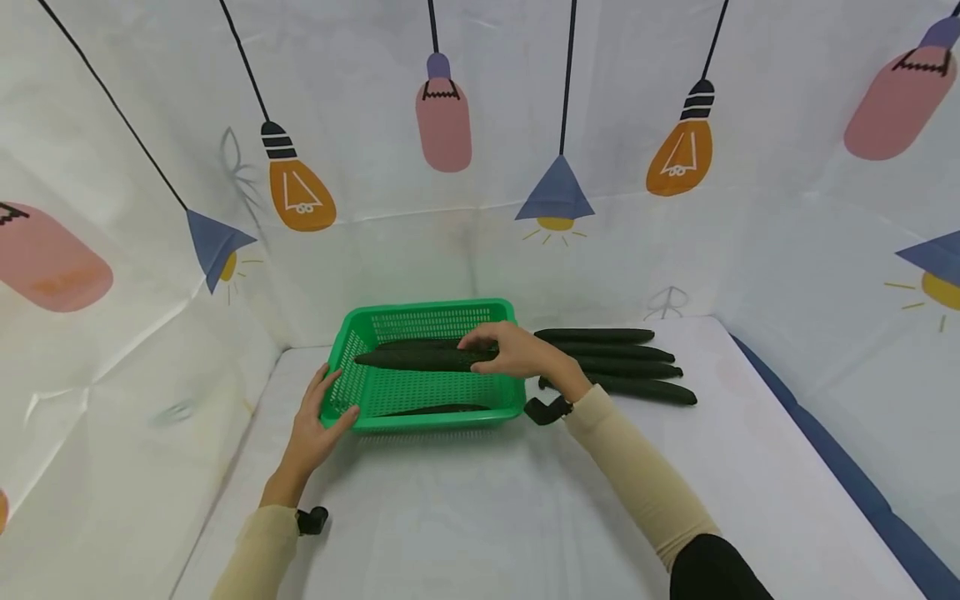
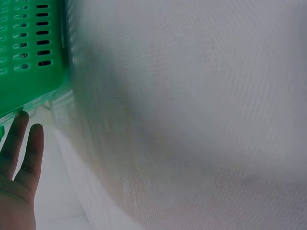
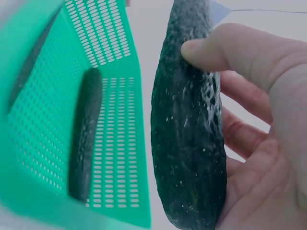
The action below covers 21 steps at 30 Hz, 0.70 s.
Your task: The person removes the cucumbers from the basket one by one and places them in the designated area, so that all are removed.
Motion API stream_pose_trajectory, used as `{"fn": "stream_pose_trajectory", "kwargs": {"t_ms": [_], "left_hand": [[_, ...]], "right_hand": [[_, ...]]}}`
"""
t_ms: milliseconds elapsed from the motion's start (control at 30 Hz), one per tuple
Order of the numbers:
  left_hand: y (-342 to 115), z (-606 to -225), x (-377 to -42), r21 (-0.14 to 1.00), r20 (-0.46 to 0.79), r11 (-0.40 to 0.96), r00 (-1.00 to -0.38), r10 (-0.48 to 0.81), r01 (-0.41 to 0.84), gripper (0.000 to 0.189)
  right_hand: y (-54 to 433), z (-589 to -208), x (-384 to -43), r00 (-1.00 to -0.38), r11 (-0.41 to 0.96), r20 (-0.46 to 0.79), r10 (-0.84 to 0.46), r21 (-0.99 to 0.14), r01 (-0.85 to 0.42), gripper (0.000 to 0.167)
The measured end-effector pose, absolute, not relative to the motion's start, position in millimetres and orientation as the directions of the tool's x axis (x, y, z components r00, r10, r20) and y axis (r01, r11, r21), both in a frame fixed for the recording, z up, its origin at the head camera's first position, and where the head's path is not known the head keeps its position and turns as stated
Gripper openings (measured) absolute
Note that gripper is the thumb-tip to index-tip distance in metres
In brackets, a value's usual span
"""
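My right hand (image 1: 517, 350) grips a dark green cucumber (image 3: 189, 124), thumb on one side and fingers round the other. In the head view that cucumber lies level over the green plastic basket (image 1: 435, 423). Two more cucumbers are inside the basket: one along the far wall (image 3: 86, 134), mostly covered by the held one in the head view, and one by the near wall (image 1: 442, 409). My left hand (image 1: 315, 429) is at the basket's left end, fingers spread and straight, with fingertips at the rim in the left wrist view.
Several cucumbers (image 1: 626, 369) lie side by side on the white table (image 1: 465, 517), right of the basket. A white backdrop (image 1: 480, 242) printed with lamps and bulbs rises behind and at both sides. Blue cloth (image 1: 817, 450) shows past the table's right edge.
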<state>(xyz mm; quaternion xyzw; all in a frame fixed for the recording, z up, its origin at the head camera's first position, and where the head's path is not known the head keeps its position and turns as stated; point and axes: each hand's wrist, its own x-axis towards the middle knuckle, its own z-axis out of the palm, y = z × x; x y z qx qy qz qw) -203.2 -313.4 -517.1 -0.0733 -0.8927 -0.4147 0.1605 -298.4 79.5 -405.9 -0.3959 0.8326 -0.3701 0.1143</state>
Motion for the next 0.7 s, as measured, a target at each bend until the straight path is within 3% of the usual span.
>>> {"fn": "stream_pose_trajectory", "kwargs": {"t_ms": [700], "left_hand": [[-313,-520,-204,0.721,0.365,0.632,-0.931,0.001,0.283,0.063]], "right_hand": [[168,-414,-203,-0.757,0.469,0.322,-0.568,-0.629,-0.62,0.034]]}}
